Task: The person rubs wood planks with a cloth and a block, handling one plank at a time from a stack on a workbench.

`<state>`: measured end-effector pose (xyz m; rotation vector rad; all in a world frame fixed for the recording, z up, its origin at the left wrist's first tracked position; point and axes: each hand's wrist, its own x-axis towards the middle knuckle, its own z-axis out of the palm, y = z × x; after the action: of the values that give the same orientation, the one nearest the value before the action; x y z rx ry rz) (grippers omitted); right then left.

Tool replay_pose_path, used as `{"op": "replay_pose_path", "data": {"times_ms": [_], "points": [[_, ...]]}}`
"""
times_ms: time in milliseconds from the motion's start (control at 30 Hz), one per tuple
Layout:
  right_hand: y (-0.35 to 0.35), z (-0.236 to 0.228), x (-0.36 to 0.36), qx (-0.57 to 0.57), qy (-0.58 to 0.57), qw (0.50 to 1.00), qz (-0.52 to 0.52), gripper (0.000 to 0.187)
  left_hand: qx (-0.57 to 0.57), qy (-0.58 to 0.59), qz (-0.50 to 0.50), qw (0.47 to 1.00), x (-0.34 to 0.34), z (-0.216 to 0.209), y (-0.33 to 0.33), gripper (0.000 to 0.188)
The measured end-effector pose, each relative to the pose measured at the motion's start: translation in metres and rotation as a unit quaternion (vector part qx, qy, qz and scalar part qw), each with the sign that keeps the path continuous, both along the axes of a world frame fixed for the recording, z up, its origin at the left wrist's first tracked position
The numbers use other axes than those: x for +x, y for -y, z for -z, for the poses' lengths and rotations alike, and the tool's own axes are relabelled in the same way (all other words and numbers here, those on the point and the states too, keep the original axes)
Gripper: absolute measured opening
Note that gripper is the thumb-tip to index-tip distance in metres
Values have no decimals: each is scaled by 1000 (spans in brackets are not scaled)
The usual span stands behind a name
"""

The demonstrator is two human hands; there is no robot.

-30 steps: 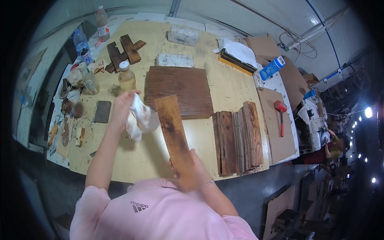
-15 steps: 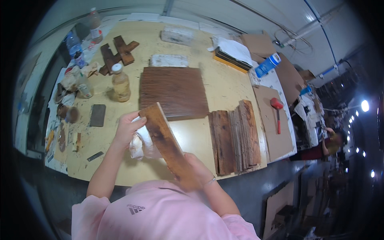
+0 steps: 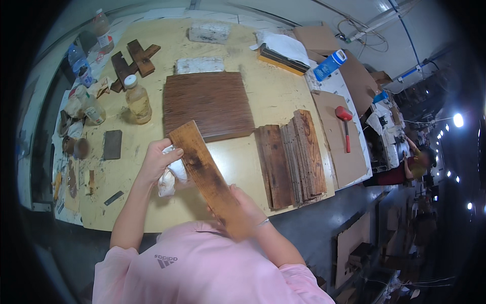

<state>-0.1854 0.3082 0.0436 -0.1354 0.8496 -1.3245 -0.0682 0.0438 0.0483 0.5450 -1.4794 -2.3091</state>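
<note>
Yellow tabletop [image 3: 152,205] ahead, a plank [image 3: 206,175] slants between both hands [image 3: 157,161] [image 3: 245,206].

Pink short-sleeved shirt [image 3: 223,271], silvery bracelet [image 3: 263,222]
A dark print [image 3: 164,262] of slanted bars and lettering sits left of the shirt's middle; the thin bracelet rings the wrist behind the bare right hand [image 3: 246,206].

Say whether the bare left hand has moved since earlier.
Yes: left hand moved rightward and down the picture, judged by the clear, white-capped bottle.
</note>
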Motion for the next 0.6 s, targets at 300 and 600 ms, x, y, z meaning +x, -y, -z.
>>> {"op": "replay_pose_path", "data": {"times_ms": [300,600], "points": [[-2,8,-6,5,-52,998,-29,62,-52,31,31,998,15,6,0,31],[15,8,-2,-19,42,994,102,71,-36,38,26,998,5,14,-16,25]]}}
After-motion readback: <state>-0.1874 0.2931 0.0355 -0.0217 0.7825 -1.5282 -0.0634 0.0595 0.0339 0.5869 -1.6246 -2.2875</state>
